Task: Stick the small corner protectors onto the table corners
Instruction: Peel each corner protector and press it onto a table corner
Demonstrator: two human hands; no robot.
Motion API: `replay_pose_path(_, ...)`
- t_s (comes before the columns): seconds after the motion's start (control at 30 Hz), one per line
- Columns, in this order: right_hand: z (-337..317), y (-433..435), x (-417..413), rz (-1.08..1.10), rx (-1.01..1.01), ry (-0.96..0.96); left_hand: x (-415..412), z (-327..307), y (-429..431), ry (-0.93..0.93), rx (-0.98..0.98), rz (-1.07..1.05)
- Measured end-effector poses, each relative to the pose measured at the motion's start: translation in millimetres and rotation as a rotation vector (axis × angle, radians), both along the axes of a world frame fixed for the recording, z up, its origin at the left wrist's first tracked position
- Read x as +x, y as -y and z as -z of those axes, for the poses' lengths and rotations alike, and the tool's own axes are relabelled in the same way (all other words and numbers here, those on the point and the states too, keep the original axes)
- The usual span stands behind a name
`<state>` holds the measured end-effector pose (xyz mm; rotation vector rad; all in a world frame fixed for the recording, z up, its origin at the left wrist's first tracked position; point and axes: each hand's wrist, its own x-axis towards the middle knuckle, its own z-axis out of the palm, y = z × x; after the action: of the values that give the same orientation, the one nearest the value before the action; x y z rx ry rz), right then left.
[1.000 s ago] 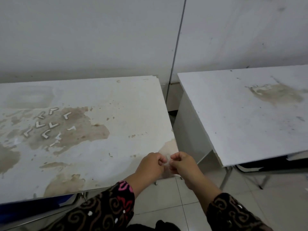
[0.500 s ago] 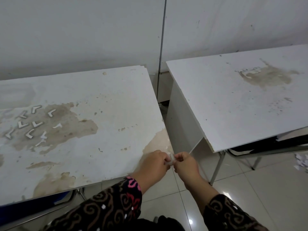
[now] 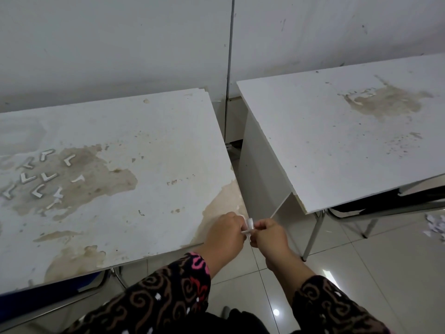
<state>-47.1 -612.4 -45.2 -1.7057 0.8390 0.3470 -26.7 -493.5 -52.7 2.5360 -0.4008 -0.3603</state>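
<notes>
My left hand [image 3: 227, 233] and my right hand [image 3: 269, 236] meet at the near right corner of the stained white table [image 3: 156, 145]. Between their fingertips both pinch one small clear corner protector [image 3: 248, 226], which sits right at that corner. Whether it touches the table edge I cannot tell. Several loose white L-shaped corner protectors [image 3: 43, 177] lie on a brown stain at the table's left side.
A second white table [image 3: 337, 131] stands to the right across a narrow gap, its near left corner close to my hands. Metal legs [image 3: 313, 235] and tiled floor [image 3: 361, 261] lie below. Crumpled paper scraps [image 3: 437, 227] lie on the floor at far right. A white wall rises behind.
My view has shifted slightly left and down. Both hands stay together at the table corner, and the small protector now shows more plainly between the fingertips.
</notes>
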Motion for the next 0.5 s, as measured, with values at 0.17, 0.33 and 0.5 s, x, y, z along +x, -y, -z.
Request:
replay_pose_path(0.17,1.0,-2.0,1.8,0.013,-0.032,0.014,1.2,2.0,-1.2,-0.003,0.003,-0.002)
replay_pose_path(0.33,-1.0,-4.9,6.0,0.008,-0.075,-0.003,-1.2,1.2,-3.0,0.007,-0.04,-0.029)
replay_pose_path(0.5,-4.9,-6.2,9.3,-0.062,-0.18,0.021,-3.7,2.7,-4.1,0.033,-0.036,-0.031)
